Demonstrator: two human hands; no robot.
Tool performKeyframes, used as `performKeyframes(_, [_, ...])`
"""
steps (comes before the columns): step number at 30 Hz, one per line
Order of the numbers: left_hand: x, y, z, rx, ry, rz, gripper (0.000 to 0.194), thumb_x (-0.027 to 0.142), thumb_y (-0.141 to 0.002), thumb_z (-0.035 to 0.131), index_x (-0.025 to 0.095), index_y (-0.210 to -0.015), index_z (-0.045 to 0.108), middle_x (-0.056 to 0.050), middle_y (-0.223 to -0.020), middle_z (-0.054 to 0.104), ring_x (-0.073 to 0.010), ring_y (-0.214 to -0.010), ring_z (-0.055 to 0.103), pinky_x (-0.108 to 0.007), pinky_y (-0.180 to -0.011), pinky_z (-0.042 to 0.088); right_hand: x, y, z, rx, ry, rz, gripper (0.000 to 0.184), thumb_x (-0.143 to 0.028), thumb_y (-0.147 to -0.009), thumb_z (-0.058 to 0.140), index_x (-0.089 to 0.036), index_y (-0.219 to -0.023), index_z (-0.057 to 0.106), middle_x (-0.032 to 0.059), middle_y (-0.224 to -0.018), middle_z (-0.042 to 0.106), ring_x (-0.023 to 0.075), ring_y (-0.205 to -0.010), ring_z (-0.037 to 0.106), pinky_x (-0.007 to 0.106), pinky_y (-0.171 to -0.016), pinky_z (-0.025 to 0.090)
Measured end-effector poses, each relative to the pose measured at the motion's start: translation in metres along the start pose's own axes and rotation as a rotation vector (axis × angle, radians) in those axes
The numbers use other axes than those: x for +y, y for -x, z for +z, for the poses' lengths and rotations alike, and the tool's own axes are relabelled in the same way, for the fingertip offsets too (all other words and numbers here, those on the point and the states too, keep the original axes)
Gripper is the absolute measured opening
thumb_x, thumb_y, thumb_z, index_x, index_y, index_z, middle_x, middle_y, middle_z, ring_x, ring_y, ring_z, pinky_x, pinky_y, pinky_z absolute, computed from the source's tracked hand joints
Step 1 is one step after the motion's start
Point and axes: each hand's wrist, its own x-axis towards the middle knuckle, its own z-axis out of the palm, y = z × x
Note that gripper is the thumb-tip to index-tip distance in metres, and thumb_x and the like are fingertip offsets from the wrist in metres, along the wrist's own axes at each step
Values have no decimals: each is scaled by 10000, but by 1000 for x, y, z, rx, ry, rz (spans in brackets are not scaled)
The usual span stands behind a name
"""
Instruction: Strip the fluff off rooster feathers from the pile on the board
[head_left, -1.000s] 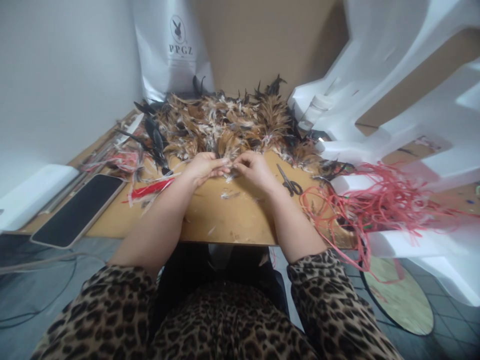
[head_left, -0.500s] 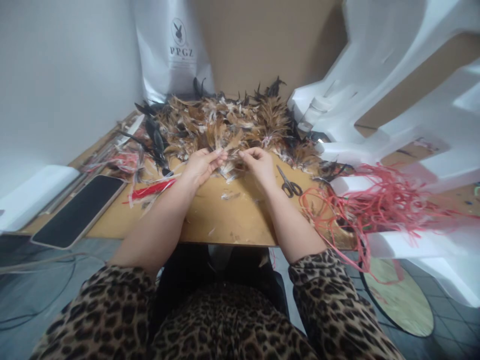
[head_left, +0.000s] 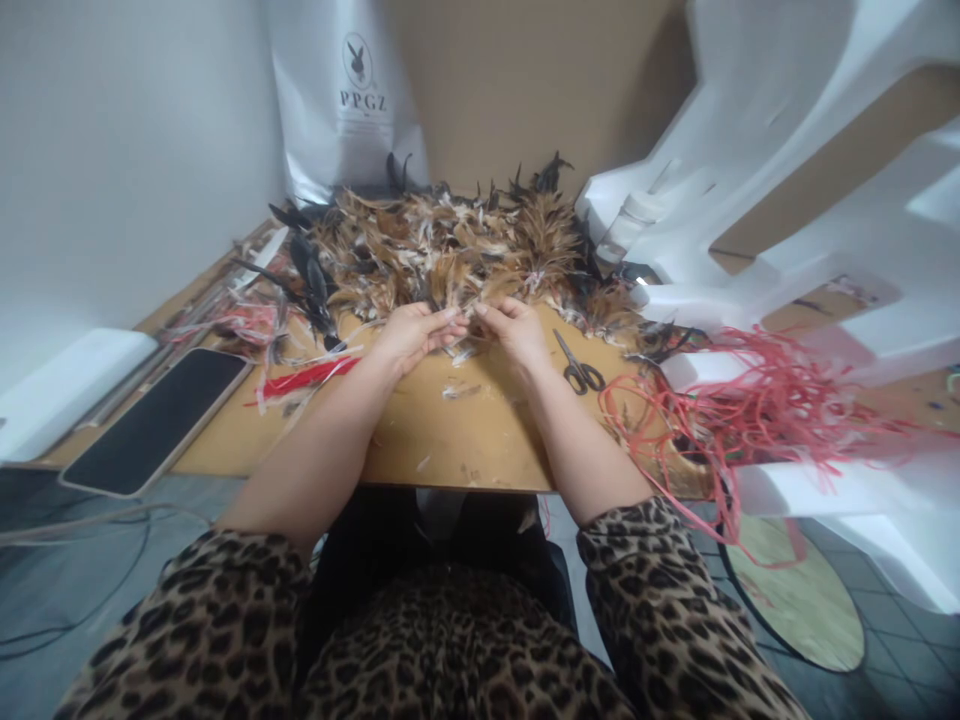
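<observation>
My left hand [head_left: 421, 332] is closed in a pinch on brown feathers [head_left: 448, 285], whose tips fan out above the fingers. Close beside it, my right hand [head_left: 512, 325] pinches at the quill ends with thumb and forefinger; brown feathers [head_left: 496, 287] rise behind those fingers too. Both hands sit just in front of a wide heap of brown and black feathers [head_left: 442, 220] on the table [head_left: 465, 440]. To the right of my right hand lie black-handled scissors [head_left: 577, 365]. Small pale feather scraps [head_left: 459, 390] are scattered below the hands.
A phone [head_left: 161, 420] and a white box [head_left: 71, 390] lie at the left, near red strips [head_left: 307, 378] and long black feathers [head_left: 309, 270]. Tangled red string [head_left: 757, 410] hangs over white foam [head_left: 817, 490] at the right. A white bag [head_left: 345, 130] stands behind the heap.
My hands drew slightly apart half a second ago, showing fanned feathers at the left fingers. Now the right hand is back close to the left. The scissors have stayed put.
</observation>
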Motion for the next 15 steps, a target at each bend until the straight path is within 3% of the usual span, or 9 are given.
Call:
performKeyframes(9, [0,3,1,-71,-45,-78,134,119,-715,685,27,-802,643,-121,-733,695,-113,-582,654,-161,-514,490,4,-1,-5,-131,167,-26,281,-408,-620,712,-160,-626,580,-28,-576,572,74,-525,482,209,-521,386])
performKeyframes(15, [2,4,3,-51,27,-101,92,81,-734,653,49,-682,585,-102,-665,680,-87,-526,625,-137,-466,458,7,-2,-4,-115,118,27,284,-403,-597,729,-164,-622,579,-44,-530,541,56,-476,436,195,-485,346])
